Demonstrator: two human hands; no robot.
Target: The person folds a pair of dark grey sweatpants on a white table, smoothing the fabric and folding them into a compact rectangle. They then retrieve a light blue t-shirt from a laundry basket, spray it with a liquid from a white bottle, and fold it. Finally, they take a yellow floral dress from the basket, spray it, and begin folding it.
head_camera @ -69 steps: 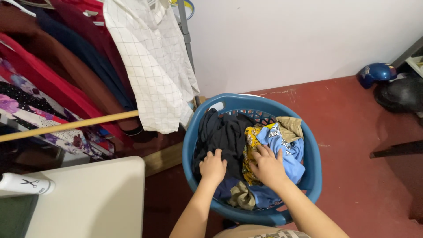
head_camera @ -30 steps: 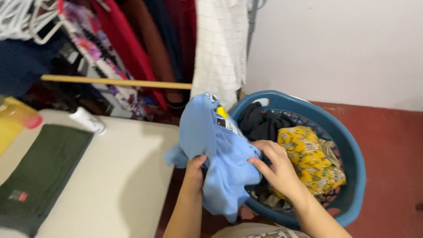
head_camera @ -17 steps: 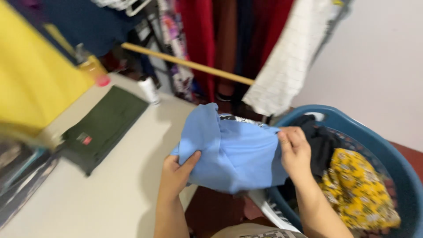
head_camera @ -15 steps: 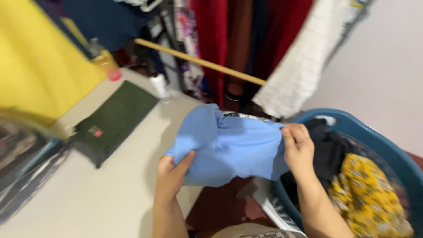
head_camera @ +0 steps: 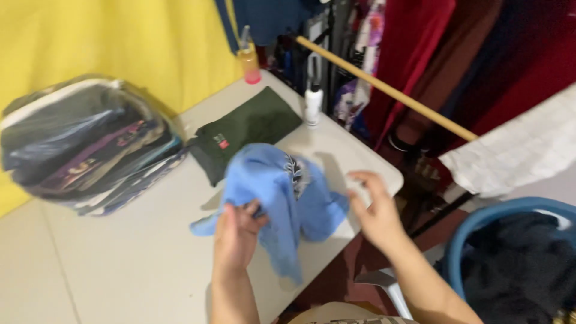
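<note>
At the far left of the white surface (head_camera: pixel 108 264), a clear plastic bag of folded clothes (head_camera: pixel 84 144) is seen against a yellow wall, its contents blurred. Beside it a folded dark green garment (head_camera: pixel 249 129) lies flat, with an orange spray bottle (head_camera: pixel 248 60) and a white bottle (head_camera: pixel 312 105) behind it near the surface's far edge. The light blue garment (head_camera: pixel 282 198) is held bunched above the near part of the surface, draping down onto it. The left hand (head_camera: pixel 237 237) is closed on its lower left folds, the grip clamped on the cloth. The right hand (head_camera: pixel 375 210) is held apart from the fabric, fingers spread and empty. The garment is judged light, soft and limp; it would sag wherever unsupported, so a hem or shoulder seam would be best taken. Its printed patch is too blurred to read. At the right, a wooden rail (head_camera: pixel 390 90) with hanging clothes and a blue laundry basket (head_camera: pixel 480 222), cut off by the frame, are seen.
</note>
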